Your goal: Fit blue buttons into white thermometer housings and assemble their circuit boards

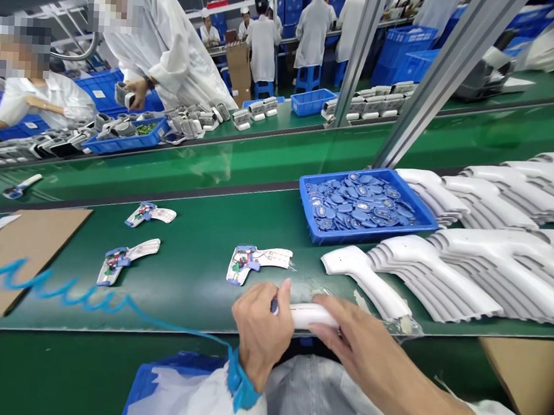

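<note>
The left hand (pixel 261 333) and right hand (pixel 360 348) grip, closed together, a white plastic housing (pixel 306 315) at the near edge of the green bench (pixel 193 296). The left hand also pinches a small dark-blue tool (pixel 274 305). Stacked white housings (pixel 463 279) crowd the right; a wired circuit assembly (pixel 250 263) lies just ahead, with open bench to the left.

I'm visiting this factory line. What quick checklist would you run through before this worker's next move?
1. White casing held by the right hand: ok.
2. Dark tip at the left hand: what it is, cannot tell.
3. Blue strap on the left wrist, with coiled cord attached: ok.
4. Nearest circuit assembly lying apart from the hands: ok.
5. Blue tray stocked with blue parts: ok.
</note>
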Available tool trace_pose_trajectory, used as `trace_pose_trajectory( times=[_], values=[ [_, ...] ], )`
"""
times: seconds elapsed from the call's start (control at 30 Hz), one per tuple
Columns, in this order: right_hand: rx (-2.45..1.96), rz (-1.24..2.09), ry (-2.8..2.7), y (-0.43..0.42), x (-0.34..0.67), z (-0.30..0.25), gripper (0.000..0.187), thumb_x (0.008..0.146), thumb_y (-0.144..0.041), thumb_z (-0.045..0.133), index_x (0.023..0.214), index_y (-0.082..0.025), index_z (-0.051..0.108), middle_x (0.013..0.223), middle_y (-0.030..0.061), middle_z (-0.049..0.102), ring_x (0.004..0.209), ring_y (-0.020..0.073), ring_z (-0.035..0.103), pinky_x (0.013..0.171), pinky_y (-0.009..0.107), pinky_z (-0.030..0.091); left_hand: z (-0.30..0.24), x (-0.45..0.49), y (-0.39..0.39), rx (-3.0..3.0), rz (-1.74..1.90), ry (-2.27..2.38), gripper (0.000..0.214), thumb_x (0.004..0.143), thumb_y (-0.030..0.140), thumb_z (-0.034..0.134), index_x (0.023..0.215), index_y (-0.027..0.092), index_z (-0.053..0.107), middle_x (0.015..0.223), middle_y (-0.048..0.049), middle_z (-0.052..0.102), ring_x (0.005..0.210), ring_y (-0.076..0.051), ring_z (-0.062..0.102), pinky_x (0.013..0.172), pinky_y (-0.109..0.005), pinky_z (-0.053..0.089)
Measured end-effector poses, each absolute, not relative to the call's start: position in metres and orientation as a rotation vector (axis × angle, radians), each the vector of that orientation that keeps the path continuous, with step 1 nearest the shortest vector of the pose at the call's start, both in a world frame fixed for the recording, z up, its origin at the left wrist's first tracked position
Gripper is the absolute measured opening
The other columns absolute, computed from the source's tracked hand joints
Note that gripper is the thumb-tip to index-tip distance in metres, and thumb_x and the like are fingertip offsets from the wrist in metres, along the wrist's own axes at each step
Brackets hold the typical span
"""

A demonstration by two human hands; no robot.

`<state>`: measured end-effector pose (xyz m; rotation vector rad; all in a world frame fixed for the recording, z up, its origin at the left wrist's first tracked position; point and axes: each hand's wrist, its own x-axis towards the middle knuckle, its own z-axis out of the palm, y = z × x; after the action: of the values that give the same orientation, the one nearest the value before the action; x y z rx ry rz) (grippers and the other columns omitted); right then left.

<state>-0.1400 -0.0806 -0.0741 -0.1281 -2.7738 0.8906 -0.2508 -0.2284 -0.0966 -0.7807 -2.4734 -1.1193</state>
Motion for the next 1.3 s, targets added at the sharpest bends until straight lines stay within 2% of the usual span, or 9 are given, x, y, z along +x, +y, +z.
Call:
trace_pose_trajectory(
  times=[0.17, 0.27, 0.33, 0.43, 0.57, 0.63, 0.73, 0.87, 1.3],
  values=[
    [-0.135, 0.976, -2.846, -0.089, -0.134, -0.077, 0.025, 0.104, -0.045, 0.041, 0.095, -0.024, 0.053, 0.069, -0.0026, 0.06, 0.056, 0.0149, 0.054, 0.054, 0.028, 0.036, -0.088, -0.253, -0.231, -0.94, -1.112, -2.478, 0.045, 0.1, 0.022, 0.054, 0.058, 0.019, 0.039, 0.053, 0.0029, 0.041, 0.051, -0.013, 0.04, 0.055, -0.034, 0.025],
    [-0.587, 1.523, -2.68, -0.089, -0.134, -0.071, 0.04, 0.101, -0.058, 0.038, 0.084, -0.024, 0.05, 0.058, -0.0053, 0.047, 0.05, 0.0118, 0.042, 0.05, 0.026, 0.033, -0.077, -0.243, -0.247, -0.934, -1.246, -2.564, 0.024, 0.099, 0.036, 0.057, 0.083, 0.02, 0.063, 0.08, -0.0031, 0.063, 0.079, -0.019, 0.06, 0.071, -0.032, 0.043],
    [-1.032, 2.017, -2.435, -0.089, -0.136, -0.066, 0.048, 0.098, -0.067, 0.035, 0.08, -0.024, 0.048, 0.053, -0.0079, 0.033, 0.045, 0.01, 0.029, 0.045, 0.024, 0.025, -0.076, -0.236, -0.255, -0.877, -1.432, -2.486, 0.023, 0.101, 0.04, 0.055, 0.1, 0.02, 0.065, 0.101, -0.0081, 0.065, 0.1, -0.024, 0.061, 0.087, -0.036, 0.047],
    [-1.286, 2.411, -2.299, -0.092, -0.14, -0.064, 0.052, 0.096, -0.07, 0.034, 0.085, -0.024, 0.054, 0.049, -0.0079, 0.035, 0.041, 0.0093, 0.024, 0.041, 0.023, 0.019, -0.088, -0.234, -0.252, -0.586, -1.597, -2.385, 0.035, 0.105, 0.033, 0.048, 0.074, 0.02, 0.058, 0.075, -0.0027, 0.057, 0.072, -0.017, 0.055, 0.069, -0.032, 0.043],
    [-0.465, 1.513, -2.842, -0.102, -0.144, -0.079, 0.036, 0.098, -0.052, 0.049, 0.113, -0.023, 0.064, 0.086, 0.0052, 0.072, 0.069, 0.0196, 0.066, 0.06, 0.03, 0.048, -0.105, -0.248, -0.233, -0.548, -1.487, -2.4, 0.045, 0.103, 0.03, 0.052, 0.06, 0.019, 0.046, 0.06, 0.0014, 0.045, 0.059, -0.013, 0.041, 0.061, -0.031, 0.032],
    [-0.175, 0.991, -2.937, -0.108, -0.145, -0.089, 0.031, 0.102, -0.042, 0.046, 0.118, -0.021, 0.064, 0.087, 0.006, 0.074, 0.069, 0.0225, 0.07, 0.057, 0.032, 0.047, -0.108, -0.258, -0.225, -0.614, -1.41, -2.356, 0.049, 0.102, 0.028, 0.053, 0.057, 0.019, 0.038, 0.056, 0.0029, 0.038, 0.055, -0.011, 0.036, 0.058, -0.031, 0.028],
    [-0.022, 0.584, -2.967, -0.117, -0.146, -0.1, 0.036, 0.107, -0.035, 0.035, 0.099, -0.016, 0.064, 0.062, 0.0026, 0.067, 0.046, 0.022, 0.063, 0.044, 0.033, 0.029, -0.108, -0.269, -0.215, -0.646, -1.262, -2.347, 0.053, 0.1, 0.025, 0.053, 0.053, 0.018, 0.028, 0.05, 0.0043, 0.03, 0.049, -0.01, 0.027, 0.055, -0.033, 0.022],
    [0.061, 0.484, -2.897, -0.119, -0.148, -0.1, 0.036, 0.107, -0.031, 0.034, 0.093, -0.014, 0.063, 0.056, 0.0022, 0.064, 0.041, 0.0228, 0.061, 0.043, 0.036, 0.021, -0.107, -0.278, -0.208, -0.652, -1.229, -2.4, 0.052, 0.1, 0.025, 0.048, 0.052, 0.018, 0.028, 0.049, 0.0035, 0.033, 0.048, -0.01, 0.026, 0.055, -0.033, 0.022],
    [-0.106, 0.495, -2.819, -0.139, -0.156, -0.097, 0.035, 0.106, -0.031, 0.039, 0.085, -0.017, 0.063, 0.059, 0.0021, 0.066, 0.044, 0.0194, 0.064, 0.044, 0.032, 0.025, -0.105, -0.278, -0.213, -0.343, -1.305, -2.509, 0.054, 0.097, 0.035, 0.045, 0.05, 0.019, 0.025, 0.05, 0.0027, 0.026, 0.05, -0.011, 0.025, 0.055, -0.032, 0.023]
  ],
)
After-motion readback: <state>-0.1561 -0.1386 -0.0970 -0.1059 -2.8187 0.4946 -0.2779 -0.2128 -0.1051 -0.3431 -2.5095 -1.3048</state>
